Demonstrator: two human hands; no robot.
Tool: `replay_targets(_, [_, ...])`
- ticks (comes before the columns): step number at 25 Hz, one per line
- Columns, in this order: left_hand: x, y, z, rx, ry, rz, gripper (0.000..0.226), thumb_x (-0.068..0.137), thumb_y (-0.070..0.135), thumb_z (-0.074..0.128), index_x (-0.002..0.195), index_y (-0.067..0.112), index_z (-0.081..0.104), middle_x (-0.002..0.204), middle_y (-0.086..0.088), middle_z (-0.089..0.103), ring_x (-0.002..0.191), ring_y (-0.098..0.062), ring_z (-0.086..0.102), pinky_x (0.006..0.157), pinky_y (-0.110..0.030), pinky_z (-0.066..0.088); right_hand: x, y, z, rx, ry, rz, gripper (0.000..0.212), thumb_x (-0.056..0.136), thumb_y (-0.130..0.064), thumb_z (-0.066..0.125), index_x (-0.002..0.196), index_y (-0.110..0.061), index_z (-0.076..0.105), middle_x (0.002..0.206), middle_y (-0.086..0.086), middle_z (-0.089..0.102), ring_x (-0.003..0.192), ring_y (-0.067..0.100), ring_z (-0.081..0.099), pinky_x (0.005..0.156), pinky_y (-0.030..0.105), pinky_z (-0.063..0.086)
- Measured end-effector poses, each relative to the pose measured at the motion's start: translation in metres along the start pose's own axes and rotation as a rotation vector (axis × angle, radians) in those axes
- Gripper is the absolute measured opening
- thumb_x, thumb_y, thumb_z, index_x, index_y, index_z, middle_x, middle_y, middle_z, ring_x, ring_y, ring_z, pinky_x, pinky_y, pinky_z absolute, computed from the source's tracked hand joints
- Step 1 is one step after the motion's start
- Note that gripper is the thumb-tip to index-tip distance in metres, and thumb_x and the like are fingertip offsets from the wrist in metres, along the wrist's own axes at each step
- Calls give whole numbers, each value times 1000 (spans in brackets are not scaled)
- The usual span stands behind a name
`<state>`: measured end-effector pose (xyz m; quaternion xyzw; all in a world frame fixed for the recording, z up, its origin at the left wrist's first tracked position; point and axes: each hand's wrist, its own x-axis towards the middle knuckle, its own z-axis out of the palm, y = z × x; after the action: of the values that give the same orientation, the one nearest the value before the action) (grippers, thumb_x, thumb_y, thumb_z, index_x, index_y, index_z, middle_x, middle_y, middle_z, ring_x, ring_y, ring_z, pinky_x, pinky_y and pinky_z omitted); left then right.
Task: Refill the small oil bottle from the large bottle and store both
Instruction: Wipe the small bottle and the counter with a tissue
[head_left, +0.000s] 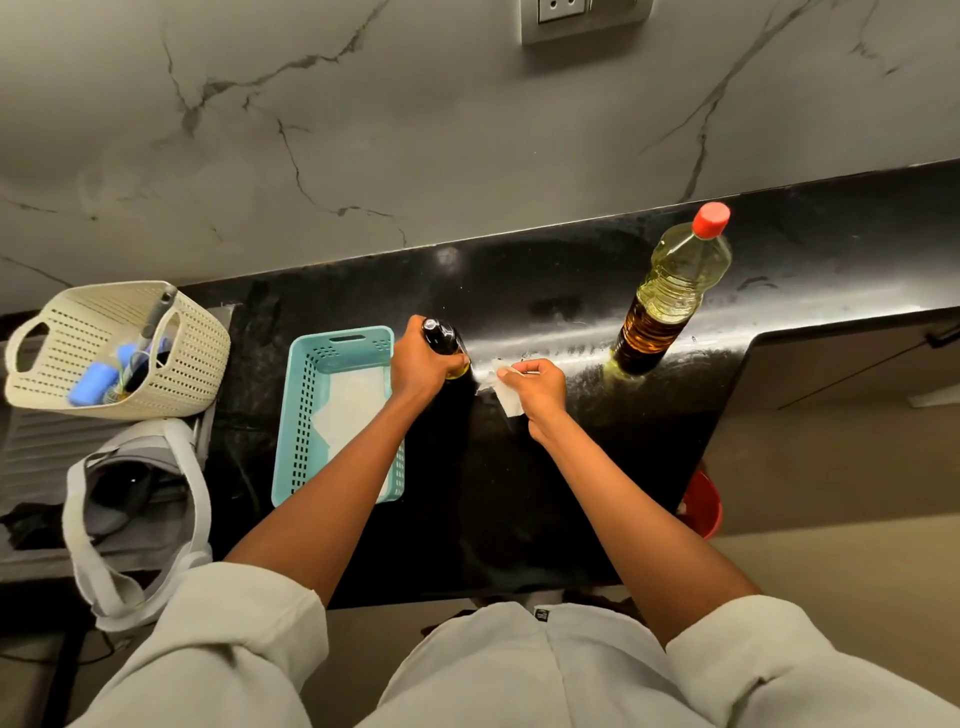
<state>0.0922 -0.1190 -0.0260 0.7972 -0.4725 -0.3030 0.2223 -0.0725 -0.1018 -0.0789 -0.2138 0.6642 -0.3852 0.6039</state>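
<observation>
The left hand (422, 361) is wrapped around the small dark glass oil bottle (440, 336), which stands upright on the glossy black stone bench (519, 467), a thin band of yellow oil showing at its base. Its rounded black top is shiny. The right hand (540, 385) pinches a crumpled white paper tissue (508, 395) against the bench just beside that bottle.

Well to the right stands the large ribbed clear plastic bottle (670, 291), capped with a ridged red screw lid (710, 219). The oil inside looks pale gold near the shoulder and amber lower down.

Left of the hands sits a turquoise slotted plastic tray (306, 415), lined with white paper. Further left is a cream perforated plastic basket (171, 364) holding blue items, and below it a white cloth tote bag (200, 499). The wall behind is grey, veined like marble. A small dark tag (541, 614) on the pale garment is too small to read.
</observation>
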Motion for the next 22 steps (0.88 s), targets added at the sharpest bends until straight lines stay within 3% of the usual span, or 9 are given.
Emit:
replay_targets(6, [6,-4,7,-6,-3,6,75,76,22,96,136,13,51,135,-13,69,122,-33,68,98,-34,53,2,-2,-9,-138,-16,-72,30,90,2,79,117,-1,68,115,15,71,99,33,74,67,30,58])
replay_targets(9, [4,-6,8,-50,-18,3,103,74,20,98,155,14,36,151,-14,58,138,-35,58,115,-41,48,1,-6,-15,-300,35,-197,21,94,-6,74,113,-7,67,110,10,70,96,26,71,72,33,59])
replay_targets(11, [1,-10,7,-89,-35,-10,119,73,19,99,164,11,22,163,-13,46,149,-34,48,123,-44,41,2,-9,-27,-421,94,-337,12,96,-7,70,108,-9,66,100,4,69,90,23,69,63,18,51])
replay_targets(13, [-3,-12,7,-122,-42,-40,126,75,17,97,168,10,12,170,-13,37,154,-33,41,126,-44,36,5,-12,-42,-531,143,-476,10,98,-4,64,106,-10,66,94,1,67,86,23,68,57,14,45])
replay_targets(16, [-20,-13,15,-168,30,-116,115,84,17,88,168,6,9,168,-14,37,154,-33,40,125,-37,34,12,-13,-62,-743,203,-593,19,101,1,57,114,-8,67,108,5,70,101,23,66,80,32,55])
replay_targets(18, [-38,-18,29,-240,85,-171,98,87,13,79,164,5,18,150,-11,52,143,-34,51,108,-23,39,14,-8,-67,-895,193,-656,25,103,5,51,121,-3,67,117,11,69,112,27,65,92,39,56])
replay_targets(19, [-49,-22,37,-290,62,-184,90,88,11,75,162,6,23,141,-9,57,137,-35,55,102,-24,43,12,-4,-68,-977,166,-693,28,104,6,48,125,-1,66,121,14,69,116,29,64,96,39,55])
replay_targets(20, [-58,-26,44,-327,3,-185,86,89,9,72,161,7,25,143,-11,56,137,-35,56,107,-32,48,9,1,-68,-1061,119,-720,32,105,6,45,131,1,63,127,17,67,122,32,63,100,38,53])
replay_targets(22, [-74,-35,53,-314,-104,-150,81,92,10,68,162,11,27,157,-12,47,144,-31,49,120,-44,43,2,13,-67,-1241,-6,-732,44,109,4,40,151,2,50,153,21,54,146,33,49,120,37,41])
